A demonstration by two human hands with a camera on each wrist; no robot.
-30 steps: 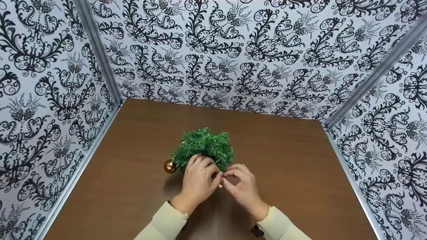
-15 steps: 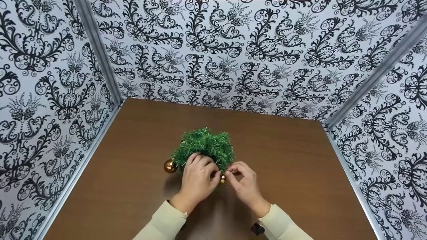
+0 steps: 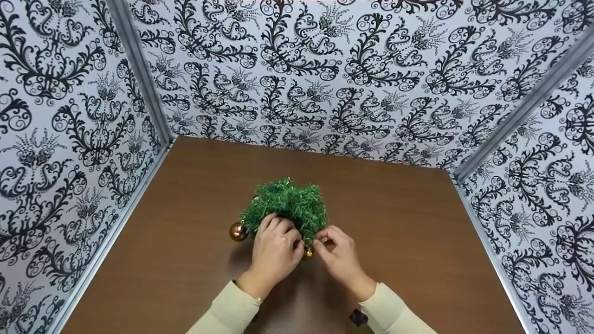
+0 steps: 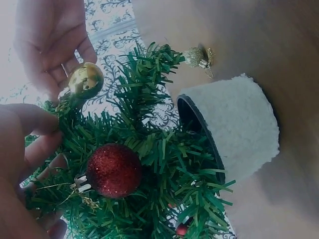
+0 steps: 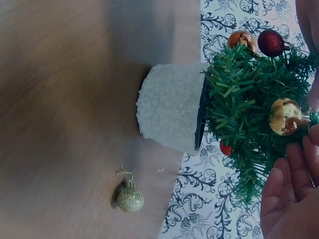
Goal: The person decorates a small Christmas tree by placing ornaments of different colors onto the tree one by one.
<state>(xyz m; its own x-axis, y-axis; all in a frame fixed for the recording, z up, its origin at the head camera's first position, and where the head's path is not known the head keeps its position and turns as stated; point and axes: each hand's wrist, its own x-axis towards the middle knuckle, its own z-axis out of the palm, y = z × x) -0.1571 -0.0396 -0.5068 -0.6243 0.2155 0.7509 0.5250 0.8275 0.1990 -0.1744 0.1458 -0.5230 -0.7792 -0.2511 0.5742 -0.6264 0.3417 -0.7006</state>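
A small artificial Christmas tree point(image 3: 283, 199) stands upright in a white fuzzy pot point(image 4: 239, 129). My left hand point(image 3: 277, 248) holds a branch at the near side of the tree. A shiny gold bauble point(image 5: 285, 116) hangs at the branch tip between the hands. My right hand point(image 3: 342, 255) pinches beside its cap, where a gold loop partly shows; the fingertips partly hide the hold. A glittery red bauble point(image 4: 115, 170) hangs near the left fingers. On the far left side of the tree is a copper bauble point(image 3: 238, 231).
A glittery gold bauble point(image 5: 130, 199) with a loop lies on the brown tabletop point(image 3: 394, 208) near the pot. Patterned wall panels point(image 3: 306, 83) with metal frame bars enclose the table at the back and both sides.
The gold bauble, lower and hanging from the fingertips a second ago, now sits higher against the branch. My right fingers have shifted slightly right. My left hand has barely moved.
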